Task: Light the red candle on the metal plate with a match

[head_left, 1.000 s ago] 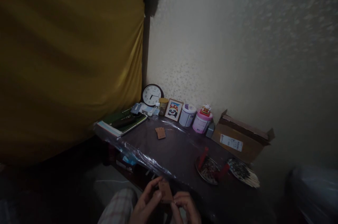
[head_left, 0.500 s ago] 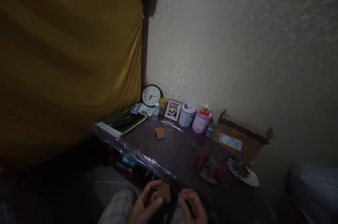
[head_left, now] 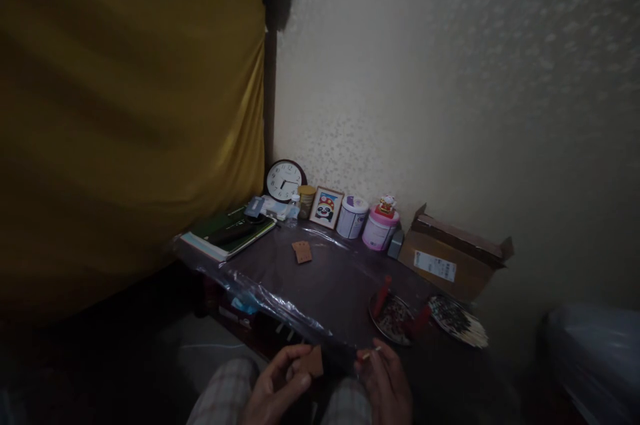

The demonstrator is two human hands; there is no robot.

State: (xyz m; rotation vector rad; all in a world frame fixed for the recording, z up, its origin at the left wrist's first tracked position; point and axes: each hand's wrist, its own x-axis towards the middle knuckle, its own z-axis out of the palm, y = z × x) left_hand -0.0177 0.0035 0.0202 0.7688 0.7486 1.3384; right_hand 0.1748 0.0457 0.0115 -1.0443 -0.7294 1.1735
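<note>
My left hand (head_left: 277,386) pinches a small brown perforated board (head_left: 313,361) just below the near edge of the dark table (head_left: 330,291). My right hand (head_left: 386,385) has come off the board and holds a thin short stick (head_left: 371,351) between its fingertips, a little to the right. A second brown board (head_left: 302,251) lies flat on the table further back. Both hands hover over my checked trouser legs (head_left: 225,395).
A round dish (head_left: 393,318) with red-handled tools and a bundle of thin sticks (head_left: 457,325) sit at the table's right. Along the wall stand a clock (head_left: 283,180), a framed picture (head_left: 325,207), two tubs and a cardboard box (head_left: 453,253). Books (head_left: 227,236) lie left, beside yellow cloth (head_left: 125,111).
My right hand let go of the brown board and moved right, now holding a thin stick. The left hand keeps the board.
</note>
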